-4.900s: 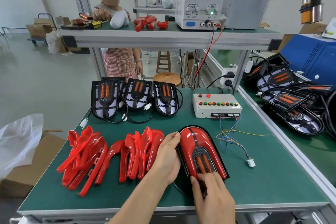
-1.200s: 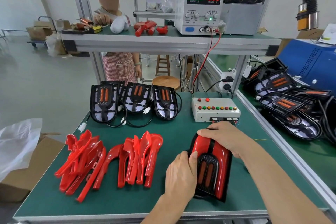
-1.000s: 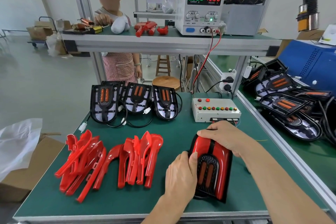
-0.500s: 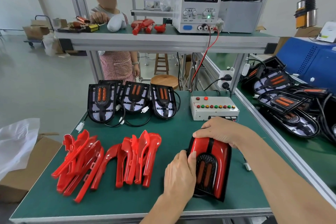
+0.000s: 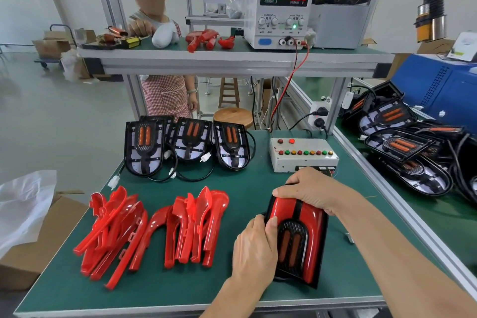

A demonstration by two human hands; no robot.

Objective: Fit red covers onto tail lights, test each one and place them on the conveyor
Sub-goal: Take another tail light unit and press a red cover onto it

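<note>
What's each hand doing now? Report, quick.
Left hand: fingers curled on the left edge of the red-covered tail light.
Right hand: grips its far end.

On the far shelf, the power supply (image 5: 280, 11) shows 0.000 in green over CURRENT A. Beside it, red digits read 12.00 over VOLTAGE V. Its other labels are too small to read.
</note>
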